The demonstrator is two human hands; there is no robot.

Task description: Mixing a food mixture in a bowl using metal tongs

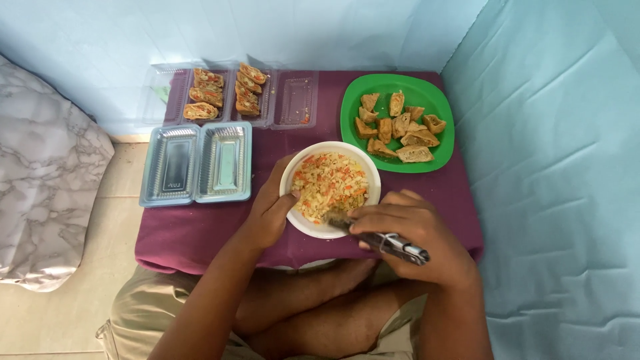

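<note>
A white bowl point(369, 171) of chopped vegetable filling, yellow with orange bits, stands on the purple-covered low table point(200, 230). My left hand point(270, 210) grips the bowl's left rim, thumb on the edge. My right hand point(417, 237) holds a metal spoon point(390, 242) by its handle, the tip dipped into the near edge of the filling. Behind the bowl sits a green plate point(353, 97) with several fried tofu pieces.
Open clear plastic boxes point(293, 100) at the back hold filled tofu pieces. A pale blue empty hinged box point(197, 163) lies at the left. A marbled cushion point(47, 193) lies on the floor left; light blue sheeting covers the wall and the right side. My crossed legs are below.
</note>
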